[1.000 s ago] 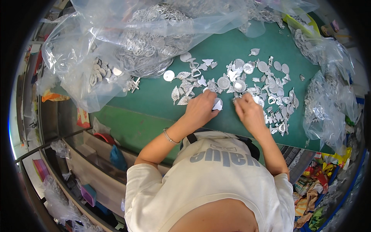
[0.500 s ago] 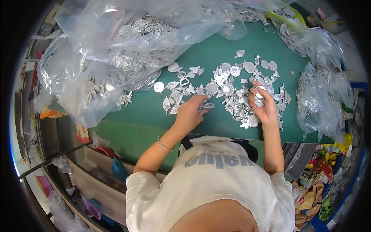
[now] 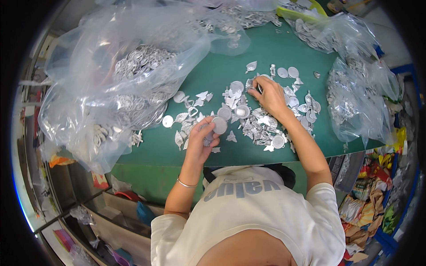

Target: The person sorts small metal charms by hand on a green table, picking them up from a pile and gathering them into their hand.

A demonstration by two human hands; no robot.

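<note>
Several round silver-coloured metal discs (image 3: 219, 125) are in my left hand (image 3: 199, 142), its fingers curled round them near the front of the table. My right hand (image 3: 270, 95) reaches into the far part of a loose heap of metal charms (image 3: 262, 126). Its thumb and fingers close on a round metal piece (image 3: 258, 86), mostly covered by the fingers. In the heap lie leaf, butterfly and disc shapes. Between my hands a round rimmed charm with a paler centre (image 3: 242, 111) rests on the heap. More charms (image 3: 181, 117) lie left of my left hand.
The green table (image 3: 213, 71) has a big clear plastic bag of metal rings (image 3: 146, 66) at left. At right stand a clear bag of metal parts (image 3: 344, 99) and, farther back, a yellow-green tray (image 3: 306, 9). Open drawers (image 3: 120, 221) sit below at left.
My right hand has left the right side of the heap, moving left and away from me. My left hand has turned, showing the discs it holds. The view has shifted.
</note>
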